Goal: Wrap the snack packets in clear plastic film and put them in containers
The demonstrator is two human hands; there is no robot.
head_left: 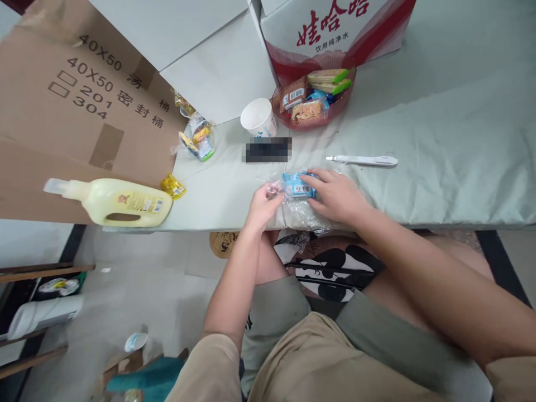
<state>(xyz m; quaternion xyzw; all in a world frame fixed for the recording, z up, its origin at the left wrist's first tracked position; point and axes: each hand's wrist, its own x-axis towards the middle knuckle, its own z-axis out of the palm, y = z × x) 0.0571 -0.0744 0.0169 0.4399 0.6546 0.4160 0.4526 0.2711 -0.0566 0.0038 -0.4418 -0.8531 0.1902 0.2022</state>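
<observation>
A small blue snack packet (298, 186) with a barcode label lies near the table's front edge, on crinkled clear plastic (307, 216). My right hand (338, 196) grips its right end, thumb on the near side and fingers on the far side. My left hand (263, 206) is closed at the left end, pinching a small pink wrapped piece (274, 188), whose kind I cannot make out. Beyond my right hand lies a white scalpel-like knife (362, 161), its tip pointing left.
A red bowl (318, 119) of snacks and a white paper cup (257, 117) stand behind. A blurred dark rectangle (268, 149) lies before the cup. Leftward are wrapped snacks (196, 139), a yellow packet (173, 186), a pale yellow bottle (125, 202) and a cardboard box (104, 106).
</observation>
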